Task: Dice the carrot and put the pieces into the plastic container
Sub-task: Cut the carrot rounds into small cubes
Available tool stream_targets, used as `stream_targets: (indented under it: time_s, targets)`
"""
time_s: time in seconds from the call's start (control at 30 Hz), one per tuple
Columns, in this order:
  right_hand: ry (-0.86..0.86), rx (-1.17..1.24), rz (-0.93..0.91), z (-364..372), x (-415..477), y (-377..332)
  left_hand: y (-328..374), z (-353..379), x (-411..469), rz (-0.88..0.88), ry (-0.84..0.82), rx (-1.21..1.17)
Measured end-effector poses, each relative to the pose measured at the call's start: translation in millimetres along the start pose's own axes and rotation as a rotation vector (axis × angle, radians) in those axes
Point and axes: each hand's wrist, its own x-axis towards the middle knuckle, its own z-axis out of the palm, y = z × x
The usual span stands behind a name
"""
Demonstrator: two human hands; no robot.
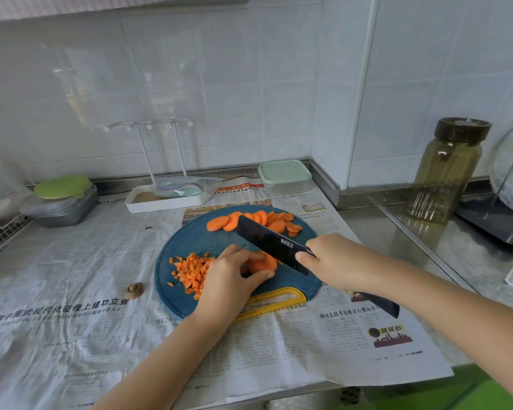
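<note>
Left hand [234, 272] pinches stacked carrot slices [262, 263] mid-board [190, 241] — right hand [335, 261] grips the knife [271, 244], blade touching them.

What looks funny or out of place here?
One small brown carrot end lies alone on the newspaper, left of the round blue cutting board, away from the orange diced carrot pile. It looks like a discarded stub. Nothing is spilled or broken.

You have newspaper [71, 261] spread across the counter. A tinted jar [446, 176] stands at two o'clock, a white rack tray [160, 207] at twelve, and green-lidded grey tins [62, 213] at ten.
</note>
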Motion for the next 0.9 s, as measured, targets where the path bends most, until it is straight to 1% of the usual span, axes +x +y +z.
stream_targets:
  time_s: [0.27,0.5,0.9]
  targets:
    - [-0.074,-0.062,-0.003,-2.8,4.8,-1.5,-1.5,1.4,0.0,-0.009,-0.015,-0.006]
    - [-0.095,-0.096,0.0,0.3,10.3,-1.2,-2.6,1.4,0.6,-0.013,-0.015,-0.013]
    - [-0.027,-0.132,-0.051,23.8,11.9,-0.4,-3.3,2.9,0.8,-0.029,-0.002,-0.016]
